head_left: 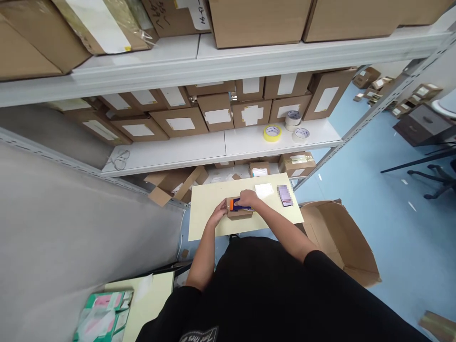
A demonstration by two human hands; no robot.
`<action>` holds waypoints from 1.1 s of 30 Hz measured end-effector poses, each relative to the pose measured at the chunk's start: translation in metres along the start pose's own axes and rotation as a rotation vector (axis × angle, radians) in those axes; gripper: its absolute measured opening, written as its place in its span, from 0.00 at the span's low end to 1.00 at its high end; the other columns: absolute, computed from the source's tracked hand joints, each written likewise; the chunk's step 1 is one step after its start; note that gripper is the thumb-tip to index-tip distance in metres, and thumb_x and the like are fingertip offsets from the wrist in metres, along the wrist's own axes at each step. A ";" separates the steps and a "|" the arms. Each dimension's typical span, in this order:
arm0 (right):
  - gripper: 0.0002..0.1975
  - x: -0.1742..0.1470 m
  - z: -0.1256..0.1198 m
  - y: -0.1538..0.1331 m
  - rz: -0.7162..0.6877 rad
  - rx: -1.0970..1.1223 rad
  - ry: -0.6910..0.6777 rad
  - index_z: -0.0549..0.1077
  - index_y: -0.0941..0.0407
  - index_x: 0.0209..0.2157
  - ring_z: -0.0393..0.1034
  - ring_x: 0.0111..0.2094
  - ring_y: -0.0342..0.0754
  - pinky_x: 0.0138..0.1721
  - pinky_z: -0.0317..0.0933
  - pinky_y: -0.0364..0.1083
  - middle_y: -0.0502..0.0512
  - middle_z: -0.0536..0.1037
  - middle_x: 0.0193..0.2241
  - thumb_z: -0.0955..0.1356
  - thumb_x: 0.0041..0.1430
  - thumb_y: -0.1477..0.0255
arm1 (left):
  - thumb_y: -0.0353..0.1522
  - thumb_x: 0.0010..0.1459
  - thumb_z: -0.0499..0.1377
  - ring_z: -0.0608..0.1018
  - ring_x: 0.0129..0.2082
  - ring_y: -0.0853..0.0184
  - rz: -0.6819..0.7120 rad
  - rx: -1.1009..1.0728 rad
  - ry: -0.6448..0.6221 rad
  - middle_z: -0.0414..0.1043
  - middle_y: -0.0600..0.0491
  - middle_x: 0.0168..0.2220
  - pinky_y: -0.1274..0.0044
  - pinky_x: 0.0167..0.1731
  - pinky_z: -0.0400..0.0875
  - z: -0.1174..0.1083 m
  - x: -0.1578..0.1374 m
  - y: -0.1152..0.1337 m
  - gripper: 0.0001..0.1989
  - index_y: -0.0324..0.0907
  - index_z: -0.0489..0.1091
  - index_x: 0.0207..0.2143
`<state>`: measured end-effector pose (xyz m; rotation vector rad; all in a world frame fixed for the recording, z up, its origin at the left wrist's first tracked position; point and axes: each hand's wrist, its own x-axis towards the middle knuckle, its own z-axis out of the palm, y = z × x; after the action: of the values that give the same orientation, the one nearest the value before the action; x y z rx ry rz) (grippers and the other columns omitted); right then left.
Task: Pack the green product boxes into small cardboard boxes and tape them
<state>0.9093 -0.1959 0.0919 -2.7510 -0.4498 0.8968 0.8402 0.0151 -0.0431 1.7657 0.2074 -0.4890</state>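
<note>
A small brown cardboard box (239, 215) sits on the pale yellow tabletop (206, 209). My left hand (218, 212) grips it by its left side, with the fingers partly hidden. Across the top of the box lies a tape dispenser (235, 204), orange at its left end and dark blue along its body. My right hand (248, 198) is closed around this dispenser from above. Just behind my right hand is a white sheet or card (263, 190) on the table. A purple, pixelated phone-like object (285, 195) lies farther right.
Tape rolls, one yellow (272, 133) and others white (300, 135), rest on the middle shelf (171, 156) before labelled cartons. An open carton (178, 184) stands behind the table's left corner. Right of the table, a large open carton (338, 237) is on the blue floor.
</note>
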 end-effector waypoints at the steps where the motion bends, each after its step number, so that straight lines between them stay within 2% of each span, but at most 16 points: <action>1: 0.30 0.001 0.002 -0.006 -0.003 -0.009 0.002 0.80 0.59 0.49 0.79 0.48 0.60 0.41 0.69 0.45 0.66 0.83 0.46 0.74 0.52 0.50 | 0.39 0.59 0.61 0.69 0.66 0.53 -0.058 -0.051 0.062 0.64 0.46 0.68 0.64 0.62 0.66 0.003 -0.001 0.000 0.37 0.47 0.59 0.70; 3: 0.30 0.001 0.005 -0.013 0.011 -0.012 0.003 0.80 0.59 0.48 0.79 0.48 0.60 0.41 0.70 0.46 0.67 0.83 0.47 0.74 0.52 0.51 | 0.44 0.66 0.53 0.72 0.63 0.54 -0.163 -0.076 0.163 0.69 0.45 0.65 0.64 0.61 0.67 0.011 -0.001 0.001 0.29 0.43 0.66 0.66; 6: 0.30 0.002 0.005 -0.014 0.049 0.005 -0.004 0.80 0.59 0.48 0.79 0.48 0.59 0.42 0.70 0.46 0.66 0.83 0.47 0.74 0.52 0.51 | 0.49 0.70 0.47 0.74 0.62 0.54 -0.161 0.060 0.264 0.72 0.41 0.62 0.65 0.61 0.66 0.026 -0.002 0.004 0.31 0.38 0.72 0.60; 9: 0.31 0.002 0.004 -0.010 0.059 0.015 -0.016 0.80 0.59 0.49 0.79 0.49 0.59 0.42 0.70 0.46 0.66 0.82 0.48 0.74 0.51 0.50 | 0.52 0.71 0.43 0.73 0.62 0.52 -0.123 0.158 0.312 0.73 0.41 0.60 0.65 0.60 0.66 0.036 -0.004 0.004 0.34 0.38 0.72 0.61; 11: 0.34 0.000 0.002 -0.001 0.061 0.016 -0.018 0.80 0.59 0.50 0.78 0.49 0.59 0.42 0.69 0.46 0.67 0.83 0.47 0.74 0.50 0.48 | 0.51 0.72 0.39 0.76 0.59 0.51 -0.115 0.301 0.324 0.77 0.40 0.57 0.64 0.57 0.69 0.039 -0.006 0.004 0.34 0.39 0.68 0.64; 13: 0.36 -0.004 0.000 0.019 0.066 0.005 -0.018 0.80 0.60 0.49 0.79 0.48 0.60 0.41 0.69 0.46 0.68 0.83 0.47 0.74 0.50 0.45 | 0.49 0.73 0.37 0.79 0.53 0.51 -0.112 0.513 0.327 0.80 0.40 0.50 0.65 0.52 0.71 0.041 -0.007 0.005 0.34 0.40 0.66 0.65; 15: 0.36 -0.011 -0.005 0.053 0.069 -0.013 -0.025 0.81 0.60 0.46 0.79 0.45 0.60 0.39 0.68 0.46 0.68 0.83 0.46 0.73 0.49 0.43 | 0.48 0.73 0.35 0.81 0.50 0.51 -0.119 0.646 0.322 0.82 0.40 0.45 0.65 0.50 0.71 0.042 -0.007 0.007 0.34 0.39 0.68 0.62; 20: 0.29 -0.029 -0.011 0.153 0.123 -0.038 -0.055 0.83 0.59 0.35 0.77 0.40 0.57 0.36 0.63 0.46 0.68 0.84 0.40 0.73 0.52 0.45 | 0.46 0.73 0.32 0.81 0.47 0.51 -0.087 0.710 0.304 0.82 0.39 0.43 0.65 0.49 0.71 0.041 -0.006 0.012 0.35 0.39 0.74 0.54; 23: 0.27 -0.029 -0.002 0.176 0.129 -0.024 -0.018 0.83 0.59 0.33 0.76 0.39 0.55 0.34 0.60 0.46 0.68 0.84 0.37 0.73 0.55 0.47 | 0.47 0.73 0.32 0.82 0.45 0.51 -0.061 0.718 0.293 0.82 0.40 0.43 0.65 0.48 0.71 0.038 -0.005 0.012 0.35 0.40 0.74 0.54; 25: 0.28 -0.024 0.009 0.172 0.142 -0.023 0.009 0.83 0.59 0.35 0.76 0.39 0.55 0.33 0.59 0.46 0.67 0.84 0.39 0.72 0.55 0.46 | 0.47 0.73 0.33 0.82 0.45 0.51 -0.050 0.711 0.286 0.82 0.41 0.43 0.65 0.48 0.72 0.035 -0.003 0.009 0.35 0.41 0.74 0.55; 28: 0.28 -0.015 0.025 0.151 0.160 0.007 0.012 0.82 0.57 0.35 0.77 0.40 0.56 0.33 0.59 0.45 0.65 0.84 0.39 0.72 0.53 0.44 | 0.48 0.73 0.34 0.82 0.47 0.51 -0.042 0.664 0.268 0.82 0.41 0.45 0.65 0.48 0.72 0.022 0.001 0.002 0.35 0.41 0.75 0.54; 30: 0.28 -0.012 0.032 0.132 0.153 0.057 0.010 0.82 0.56 0.33 0.77 0.39 0.54 0.32 0.58 0.44 0.63 0.84 0.37 0.72 0.53 0.43 | 0.49 0.73 0.35 0.81 0.49 0.52 -0.036 0.606 0.262 0.82 0.42 0.47 0.67 0.50 0.72 0.006 0.002 -0.006 0.35 0.42 0.76 0.53; 33: 0.29 -0.008 0.041 0.095 0.118 0.147 0.014 0.81 0.56 0.31 0.77 0.36 0.51 0.30 0.57 0.42 0.58 0.83 0.33 0.69 0.56 0.41 | 0.49 0.72 0.35 0.81 0.50 0.55 -0.081 0.529 0.286 0.82 0.44 0.49 0.70 0.49 0.73 -0.032 -0.001 -0.020 0.36 0.42 0.78 0.53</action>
<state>0.8993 -0.2825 0.0365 -2.6697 -0.2108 0.8986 0.8380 0.0516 -0.0546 2.3542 0.3764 -0.3657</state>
